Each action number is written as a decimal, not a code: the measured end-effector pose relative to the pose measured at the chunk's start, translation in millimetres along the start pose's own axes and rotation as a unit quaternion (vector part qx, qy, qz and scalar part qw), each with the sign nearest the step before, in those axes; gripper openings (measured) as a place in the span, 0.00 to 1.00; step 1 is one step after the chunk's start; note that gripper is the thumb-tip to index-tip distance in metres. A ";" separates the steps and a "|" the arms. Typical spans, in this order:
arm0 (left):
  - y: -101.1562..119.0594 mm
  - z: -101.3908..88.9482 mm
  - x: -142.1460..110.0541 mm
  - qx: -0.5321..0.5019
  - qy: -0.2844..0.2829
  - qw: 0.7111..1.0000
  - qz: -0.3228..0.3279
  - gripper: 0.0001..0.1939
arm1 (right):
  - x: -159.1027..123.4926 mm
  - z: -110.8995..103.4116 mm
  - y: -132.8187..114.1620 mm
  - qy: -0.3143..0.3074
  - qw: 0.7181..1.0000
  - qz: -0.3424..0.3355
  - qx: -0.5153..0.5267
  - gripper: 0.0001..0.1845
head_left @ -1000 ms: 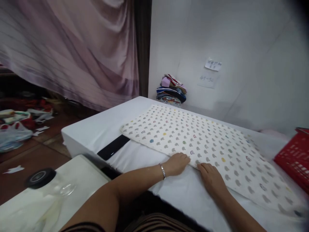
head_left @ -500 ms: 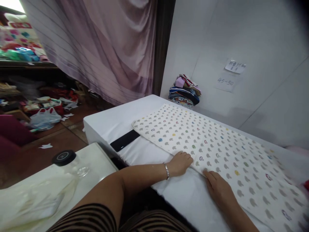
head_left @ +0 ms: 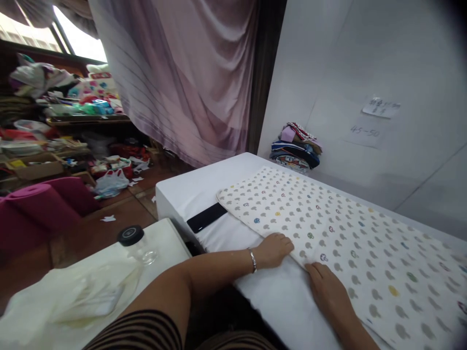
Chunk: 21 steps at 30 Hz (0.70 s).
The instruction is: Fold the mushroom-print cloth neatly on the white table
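A white cloth pad (head_left: 270, 209) printed with grey and coloured mushroom shapes lies flat on a white-covered bed or table (head_left: 197, 177). At its near edge, my left hand (head_left: 273, 249) has its fingers curled over the border, and a silver bracelet circles that wrist. Just to the right, my right hand (head_left: 326, 284) pinches the same edge, thumb and fingers closed on the fabric. The hands are a short gap apart. A black phone (head_left: 206, 217) rests left of my left hand, by the pad's rounded corner.
On a white side table (head_left: 166, 238) at the left stand a clear jar with a black lid (head_left: 130, 235) and a crumpled plastic bag (head_left: 91, 296). Folded clothes (head_left: 296, 148) are stacked by the wall. Pink rolls (head_left: 47, 204) and clutter occupy the floor at far left.
The view has turned left, so the room appears further right. Both hands sit slightly further left along the pad's edge, closer to the phone, and stay closed on it.
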<state>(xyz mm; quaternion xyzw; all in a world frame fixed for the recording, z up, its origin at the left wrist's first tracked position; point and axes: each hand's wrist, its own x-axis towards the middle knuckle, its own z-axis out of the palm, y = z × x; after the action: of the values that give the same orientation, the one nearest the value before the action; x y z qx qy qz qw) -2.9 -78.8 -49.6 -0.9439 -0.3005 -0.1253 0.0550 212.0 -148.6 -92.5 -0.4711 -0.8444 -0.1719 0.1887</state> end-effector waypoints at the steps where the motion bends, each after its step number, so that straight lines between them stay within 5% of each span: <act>1: -6.0 -0.6 -3.7 0.003 0.001 1.000 -0.012 0.07 | -1.6 1.1 1.1 0.008 1.000 0.000 0.002 0.17; 11: -68.3 -15.1 -39.0 0.003 -0.014 0.992 -0.122 0.07 | 1.7 -5.8 -1.2 -0.004 1.000 0.025 0.010 0.18; 21: -88.2 -19.3 -46.9 -0.078 0.023 0.996 -0.042 0.13 | 14.4 -23.4 -9.6 -0.084 0.994 0.062 0.013 0.16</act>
<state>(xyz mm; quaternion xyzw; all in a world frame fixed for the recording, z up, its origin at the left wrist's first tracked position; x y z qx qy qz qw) -95.0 -36.5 -41.1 -0.9286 -0.3281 -0.1725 -0.0171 200.4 -153.8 -66.2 -0.5327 -0.8286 -0.1084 0.1340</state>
